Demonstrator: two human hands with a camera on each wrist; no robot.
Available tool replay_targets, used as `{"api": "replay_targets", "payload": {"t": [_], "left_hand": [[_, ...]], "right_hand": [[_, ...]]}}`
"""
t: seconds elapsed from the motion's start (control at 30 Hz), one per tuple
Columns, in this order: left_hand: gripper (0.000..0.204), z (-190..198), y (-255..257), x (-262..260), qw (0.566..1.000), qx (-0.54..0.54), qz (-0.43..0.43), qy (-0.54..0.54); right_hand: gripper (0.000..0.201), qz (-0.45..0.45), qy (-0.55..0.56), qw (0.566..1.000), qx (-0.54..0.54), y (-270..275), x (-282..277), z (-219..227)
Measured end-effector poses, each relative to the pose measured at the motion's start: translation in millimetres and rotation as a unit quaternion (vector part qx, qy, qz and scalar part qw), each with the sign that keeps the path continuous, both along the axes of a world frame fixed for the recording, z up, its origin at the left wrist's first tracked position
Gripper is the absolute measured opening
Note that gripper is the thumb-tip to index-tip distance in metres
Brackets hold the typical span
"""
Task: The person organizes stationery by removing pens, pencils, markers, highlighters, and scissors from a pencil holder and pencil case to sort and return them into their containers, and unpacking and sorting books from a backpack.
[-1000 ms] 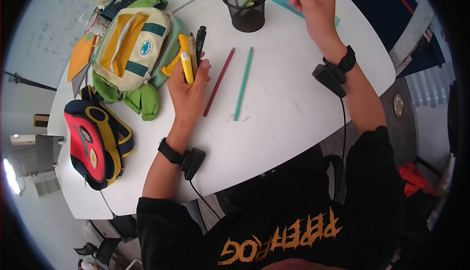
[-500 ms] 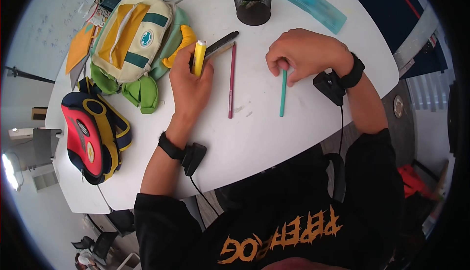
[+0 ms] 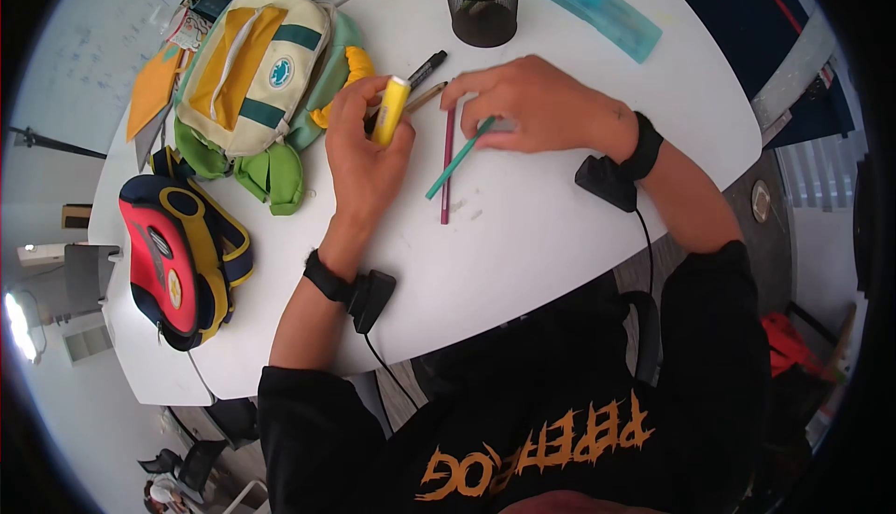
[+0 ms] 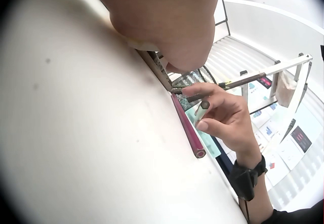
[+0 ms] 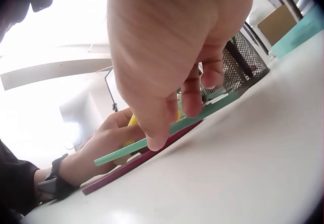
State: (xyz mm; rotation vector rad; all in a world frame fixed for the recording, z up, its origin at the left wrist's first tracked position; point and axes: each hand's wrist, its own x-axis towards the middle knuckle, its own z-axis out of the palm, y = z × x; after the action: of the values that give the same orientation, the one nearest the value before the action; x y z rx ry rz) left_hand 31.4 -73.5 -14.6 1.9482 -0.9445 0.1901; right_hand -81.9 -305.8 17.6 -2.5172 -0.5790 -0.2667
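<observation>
My left hand (image 3: 364,159) grips a bundle above the table: a thick yellow highlighter (image 3: 391,115) with a pale end, a black marker (image 3: 427,68) and a wooden pencil (image 3: 427,97). Marker and pencil slant away to the right. Between thumb and fingers, my right hand (image 3: 546,105) pinches a teal pencil (image 3: 455,161), its near end pointing toward me and left. Beneath it, a purple pencil (image 3: 445,204) lies on the white table; the teal one crosses over it in the head view. In the right wrist view, the teal pencil (image 5: 119,154) slants just over the purple pencil (image 5: 114,178).
A black mesh pen cup (image 3: 485,24) with a green pencil stands at the back, next to a translucent teal case (image 3: 597,10). To the left lie a cream and green backpack (image 3: 266,85) and a red and navy bag (image 3: 168,262). The table's curved front edge (image 3: 523,304) is near my body.
My right hand has come down from beside the pen cup, taken the teal pencil off the table and moved it left over the purple one. The left hand's bundle has tilted rightward.
</observation>
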Motion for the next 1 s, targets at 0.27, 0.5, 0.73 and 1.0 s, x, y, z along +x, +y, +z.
{"api": "replay_targets", "payload": {"t": [0.27, 0.5, 0.73, 1.0], "left_hand": [[0.045, -1, 1, -2, 1.000, 0.021, -0.005, 0.001], [0.041, 2, 3, -3, 0.990, 0.087, 0.005, -0.110], [0.031, 1, 0, -1, 0.999, -0.019, 0.028, 0.010], [0.034, -5, -4, 9, 0.995, -0.096, 0.018, 0.022]], "right_hand": [[0.019, -0.027, 0.069, 0.996, -0.045, 3, 1, 4], [0.018, -0.036, -0.020, 0.994, -0.097, -3, 0, -8], [0.015, -0.061, -0.127, 0.982, -0.125, -12, 2, 6], [0.018, -0.100, -0.226, 0.964, -0.102, -33, 4, 21]]}}
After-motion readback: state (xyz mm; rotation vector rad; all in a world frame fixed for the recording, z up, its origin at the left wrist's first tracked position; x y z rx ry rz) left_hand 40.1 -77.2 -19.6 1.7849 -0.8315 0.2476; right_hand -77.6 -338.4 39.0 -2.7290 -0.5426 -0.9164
